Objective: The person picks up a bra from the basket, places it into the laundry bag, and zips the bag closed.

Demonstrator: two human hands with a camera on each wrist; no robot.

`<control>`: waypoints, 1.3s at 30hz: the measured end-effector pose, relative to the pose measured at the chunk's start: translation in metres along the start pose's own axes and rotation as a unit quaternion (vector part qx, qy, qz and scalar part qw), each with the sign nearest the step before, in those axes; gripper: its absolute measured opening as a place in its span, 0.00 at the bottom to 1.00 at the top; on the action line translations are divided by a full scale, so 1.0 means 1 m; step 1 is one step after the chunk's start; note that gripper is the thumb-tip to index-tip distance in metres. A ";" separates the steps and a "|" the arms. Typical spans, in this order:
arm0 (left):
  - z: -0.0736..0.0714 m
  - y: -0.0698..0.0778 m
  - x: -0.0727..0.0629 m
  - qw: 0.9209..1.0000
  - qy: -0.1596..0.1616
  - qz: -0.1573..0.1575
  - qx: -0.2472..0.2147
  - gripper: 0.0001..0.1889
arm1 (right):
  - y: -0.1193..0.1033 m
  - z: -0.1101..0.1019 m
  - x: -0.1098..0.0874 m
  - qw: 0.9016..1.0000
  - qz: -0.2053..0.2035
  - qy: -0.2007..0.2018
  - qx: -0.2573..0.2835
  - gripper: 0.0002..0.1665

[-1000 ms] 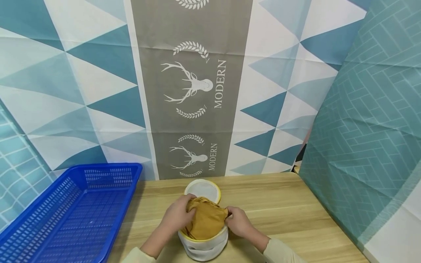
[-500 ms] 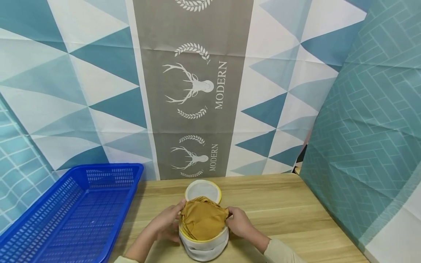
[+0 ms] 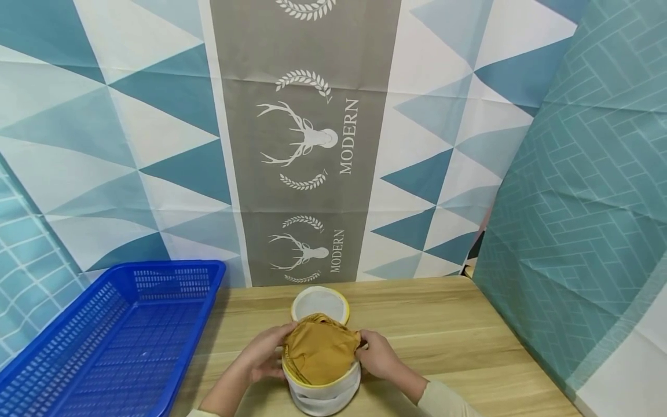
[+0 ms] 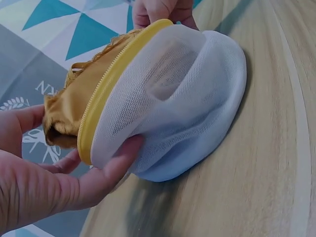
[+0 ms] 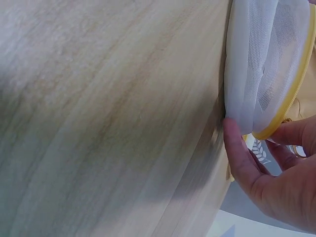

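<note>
A round white mesh laundry bag [image 3: 324, 401] with a yellow zipper rim stands on the table, its lid [image 3: 319, 305] folded back. A mustard satin garment with lace trim [image 3: 323, 350] fills the opening and bulges above the rim. My left hand [image 3: 266, 354] holds the bag's left side. In the left wrist view, one digit of the left hand [image 4: 64, 182] presses the mesh and another touches the garment. At the right rim my right hand [image 3: 379, 353] pinches the garment's edge; in the right wrist view, one finger of the right hand [image 5: 276, 177] lies against the mesh.
A blue plastic basket [image 3: 140, 341] with slotted sides stands at the left. The wood-grain table [image 3: 448, 330] reaches a patterned cloth backdrop [image 3: 302, 191] behind, and a teal cloth panel [image 3: 583, 231] rises along the right.
My left hand has let go of the garment's upper left part and moved left and down to the bag's side. The garment's left part now spreads to the rim. The right hand stays put.
</note>
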State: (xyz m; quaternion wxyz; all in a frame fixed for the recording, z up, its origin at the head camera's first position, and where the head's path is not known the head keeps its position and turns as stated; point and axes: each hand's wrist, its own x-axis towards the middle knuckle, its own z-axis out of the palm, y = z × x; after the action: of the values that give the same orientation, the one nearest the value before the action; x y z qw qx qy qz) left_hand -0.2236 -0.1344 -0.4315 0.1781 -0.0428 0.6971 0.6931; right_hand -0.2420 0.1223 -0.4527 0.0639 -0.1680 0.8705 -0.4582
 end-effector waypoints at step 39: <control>0.006 0.005 0.000 0.996 0.048 0.034 0.073 0.22 | 0.001 -0.002 -0.002 0.996 0.037 -0.035 0.075 0.14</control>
State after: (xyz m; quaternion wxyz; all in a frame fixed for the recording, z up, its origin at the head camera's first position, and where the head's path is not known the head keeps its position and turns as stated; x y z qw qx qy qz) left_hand -0.2240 -0.1282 -0.4264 0.1232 -0.0395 0.7547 0.6432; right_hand -0.2405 0.1251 -0.4524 0.1233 -0.1463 0.8365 -0.5134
